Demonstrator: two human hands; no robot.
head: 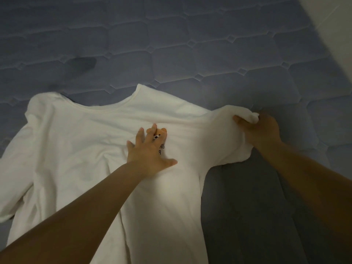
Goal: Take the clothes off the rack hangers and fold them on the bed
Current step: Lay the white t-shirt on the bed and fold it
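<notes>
White t-shirt (80,149) flat on bed (171,44); left hand (147,149) fingers splayed pressing chest; right hand (261,128) fingers clutching sleeve

T-shirt (80,149): white cloth, soft and matt, lightly creased, with a ribbed band at the neck.
Print (159,139): small flat motif on the chest, orange-brown with black letters, partly covered.
Mattress (209,54): blue-grey quilted fabric, matt, stitched in padded panels.
Wall (339,25): pale, smooth, matt surface at the upper right.
</notes>
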